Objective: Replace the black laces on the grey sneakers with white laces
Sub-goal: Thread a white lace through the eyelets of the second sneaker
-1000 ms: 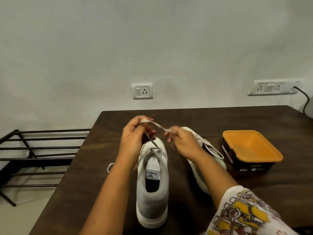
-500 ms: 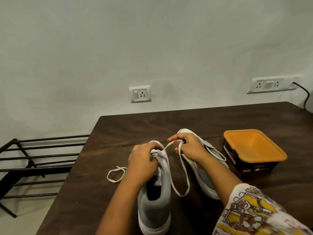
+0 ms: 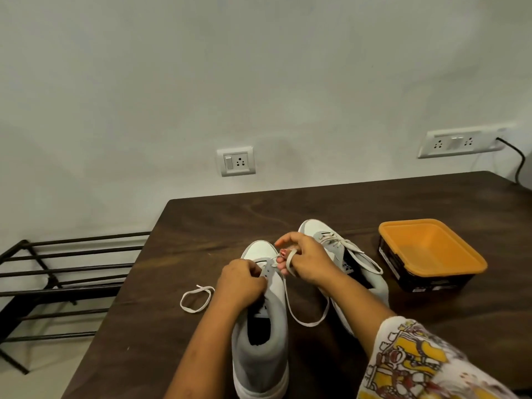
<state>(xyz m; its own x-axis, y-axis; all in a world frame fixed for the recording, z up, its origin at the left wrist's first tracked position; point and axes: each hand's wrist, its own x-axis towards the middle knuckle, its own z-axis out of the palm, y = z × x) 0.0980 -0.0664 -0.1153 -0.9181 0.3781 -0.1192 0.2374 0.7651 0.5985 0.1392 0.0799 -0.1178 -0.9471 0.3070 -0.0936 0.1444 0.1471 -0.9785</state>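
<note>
1. Head view, the shoes: the near sneaker (image 3: 259, 355) stands on the desk (image 3: 201, 226) at 6 o'clock of the frame, with its toe pointing away from the person. The second sneaker (image 3: 380, 289) lies just beside it at its 2 o'clock and already carries a pale lace. No black lace shows.
2. The white lace (image 3: 305, 321) runs from the near sneaker's front eyelets. One end loops on the desk at the shoe's 9 o'clock, and the other sags in a long loop between the two shoes.
3. The left hand (image 3: 241, 283) curls over the near sneaker's eyelet rows and grips the upper. The right hand (image 3: 311, 263) pinches the white lace near the toe-end eyelets, with the strand draped across its fingers.
4. Step in hand, as I judge it: threading the lowest eyelets of the last shoe. Most rows look unlaced.
5. The next move calls for pulling the slack through, evening both ends, then crossing to the next eyelet pair.
6. An orange container (image 3: 431, 249) sits at 3 o'clock.
</note>
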